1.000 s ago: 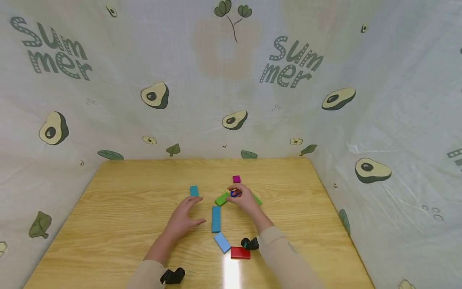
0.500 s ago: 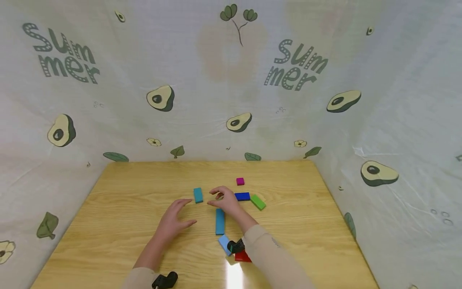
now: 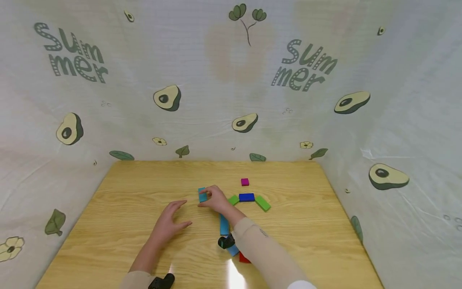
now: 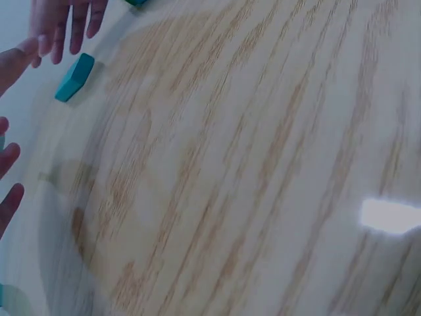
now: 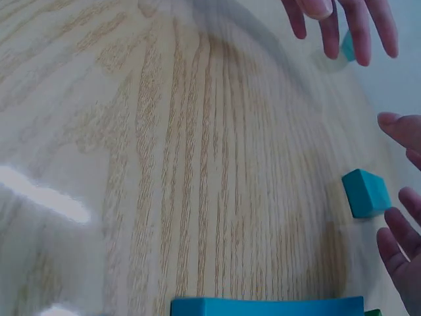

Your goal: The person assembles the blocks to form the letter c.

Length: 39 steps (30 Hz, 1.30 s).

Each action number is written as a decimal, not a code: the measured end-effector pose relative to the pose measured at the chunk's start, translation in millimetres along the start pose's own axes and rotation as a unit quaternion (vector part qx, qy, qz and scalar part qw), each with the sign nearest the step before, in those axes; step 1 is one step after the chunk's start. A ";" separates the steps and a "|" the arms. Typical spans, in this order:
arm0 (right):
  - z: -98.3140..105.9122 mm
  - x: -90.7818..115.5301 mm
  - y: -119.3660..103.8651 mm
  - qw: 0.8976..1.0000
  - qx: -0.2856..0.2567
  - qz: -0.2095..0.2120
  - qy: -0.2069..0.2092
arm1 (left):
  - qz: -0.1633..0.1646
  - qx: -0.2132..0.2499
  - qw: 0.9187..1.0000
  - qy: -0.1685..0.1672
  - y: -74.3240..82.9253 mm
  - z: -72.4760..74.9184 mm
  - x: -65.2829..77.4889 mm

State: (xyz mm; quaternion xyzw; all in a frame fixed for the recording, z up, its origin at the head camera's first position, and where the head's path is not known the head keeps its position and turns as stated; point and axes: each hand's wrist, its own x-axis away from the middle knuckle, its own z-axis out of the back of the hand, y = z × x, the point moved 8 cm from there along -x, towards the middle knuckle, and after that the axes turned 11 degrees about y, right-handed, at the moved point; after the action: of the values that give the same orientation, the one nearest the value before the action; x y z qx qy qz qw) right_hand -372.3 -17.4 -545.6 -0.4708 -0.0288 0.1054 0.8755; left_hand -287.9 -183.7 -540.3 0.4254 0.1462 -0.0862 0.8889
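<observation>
Teal block [image 3: 203, 197] sat by the right hand [image 3: 215, 199] (fingers parted, released); left hand [image 3: 167, 222], also loose, hung over the counter [image 3: 126, 208].

This looks like a screened-off workspace: avocado-printed sheeting [image 3: 205, 128] lines three sides of a wooden table [image 3: 144, 184].

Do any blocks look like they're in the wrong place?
Two sit apart from the curved row: the magenta block, beyond the dark blue block, and the teal block by the right hand. Nothing looks spilled or broken.
</observation>
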 end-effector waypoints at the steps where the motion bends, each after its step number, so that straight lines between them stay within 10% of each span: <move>1: -1.3 -1.2 0.1 1.000 0.009 0.002 0.001 | 0.007 0.002 1.000 -0.001 -2.1 0.8 0.6; 20: -16.4 -14.7 10.0 0.998 0.054 -0.017 0.025 | 0.057 0.010 0.998 -0.011 -17.7 4.2 8.3; 39: -17.3 -13.3 7.9 0.995 0.088 0.037 0.004 | 0.039 0.027 0.999 0.000 -11.7 -4.9 10.6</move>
State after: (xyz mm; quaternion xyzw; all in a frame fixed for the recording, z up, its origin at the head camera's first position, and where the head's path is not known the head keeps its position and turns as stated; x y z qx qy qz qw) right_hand -384.0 -30.2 -561.2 -0.3926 0.0013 0.1383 0.9092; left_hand -282.1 -187.5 -555.3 0.4546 0.1269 -0.0558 0.8798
